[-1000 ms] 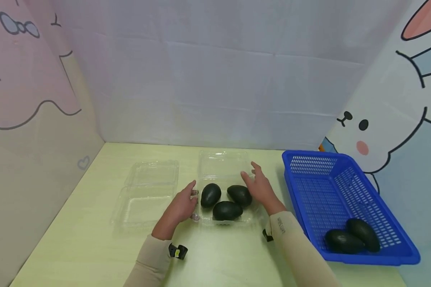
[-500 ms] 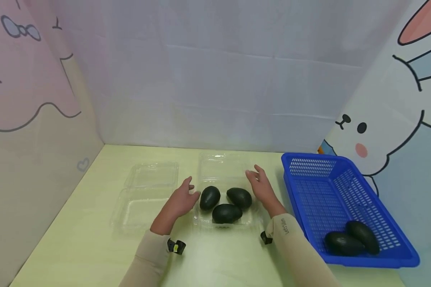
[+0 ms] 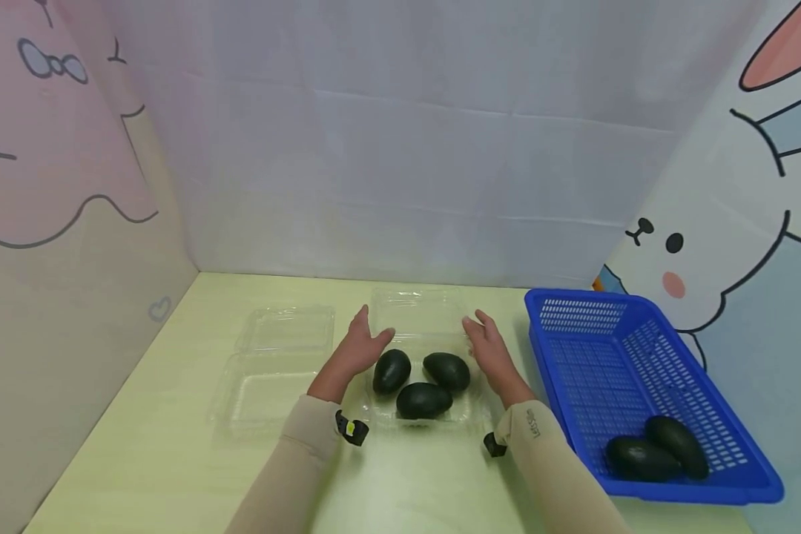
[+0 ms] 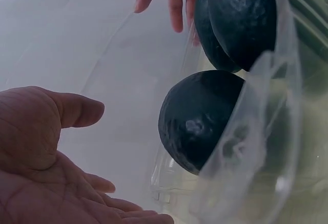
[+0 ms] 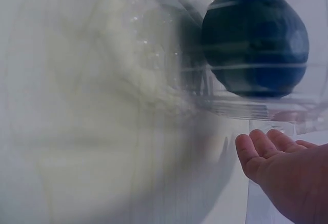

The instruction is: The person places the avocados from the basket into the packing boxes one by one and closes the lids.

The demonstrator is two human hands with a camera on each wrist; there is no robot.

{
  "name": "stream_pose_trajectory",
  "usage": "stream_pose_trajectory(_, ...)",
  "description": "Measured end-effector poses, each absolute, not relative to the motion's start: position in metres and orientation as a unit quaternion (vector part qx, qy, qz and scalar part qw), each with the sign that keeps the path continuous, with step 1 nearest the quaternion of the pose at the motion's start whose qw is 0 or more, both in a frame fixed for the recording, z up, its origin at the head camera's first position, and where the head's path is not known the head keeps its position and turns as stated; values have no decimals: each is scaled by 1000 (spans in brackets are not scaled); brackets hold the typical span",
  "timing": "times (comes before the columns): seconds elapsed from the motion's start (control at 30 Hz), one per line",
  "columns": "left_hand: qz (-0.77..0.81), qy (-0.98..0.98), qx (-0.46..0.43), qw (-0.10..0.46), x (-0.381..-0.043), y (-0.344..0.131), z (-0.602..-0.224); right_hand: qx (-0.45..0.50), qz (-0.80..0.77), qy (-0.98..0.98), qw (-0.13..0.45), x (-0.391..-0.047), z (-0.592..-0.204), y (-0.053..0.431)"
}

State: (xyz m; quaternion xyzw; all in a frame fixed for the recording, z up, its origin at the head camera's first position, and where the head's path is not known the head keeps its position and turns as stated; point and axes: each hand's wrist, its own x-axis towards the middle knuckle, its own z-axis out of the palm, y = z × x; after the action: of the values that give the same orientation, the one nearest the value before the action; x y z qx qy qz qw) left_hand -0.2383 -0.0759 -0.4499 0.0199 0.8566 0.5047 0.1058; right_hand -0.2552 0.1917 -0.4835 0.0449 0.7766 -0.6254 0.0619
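Three dark green avocados lie in the base of a clear plastic clamshell box [image 3: 417, 423]: a left one [image 3: 391, 371], a right one [image 3: 446, 371] and a front one [image 3: 423, 400]. Its clear lid [image 3: 417, 313] is folded back behind them. My left hand [image 3: 357, 348] is at the box's back left, thumb over the edge and fingers straight; the left wrist view shows its palm holding nothing, beside an avocado [image 4: 197, 119]. At the back right corner, my right hand [image 3: 489, 352] has its fingertips right at the lid's side, and the right wrist view shows loosely bent fingers [image 5: 264, 144].
To the left sits a second clear clamshell box [image 3: 274, 374], lid folded back. On the right stands a blue perforated basket [image 3: 541, 348] with two avocados [image 3: 643, 458] at its near end. A white cloth wall [image 3: 407, 148] rises behind the table.
My left hand has left the box's left side and moved forward and right to its back left corner. The right hand has shifted slightly along the right side. The avocados stay in place.
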Motion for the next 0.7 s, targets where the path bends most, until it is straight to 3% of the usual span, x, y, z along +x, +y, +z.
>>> stream_pose_trajectory(0.3, 527, 839, 4, 138, -246, -68, -454, 40, -653, 755, 47, -254, -481, 193)
stream_pose_trajectory(0.7, 542, 829, -28, 134, -252, -67, -455, 21, -706, 708, 4, -253, -482, 194)
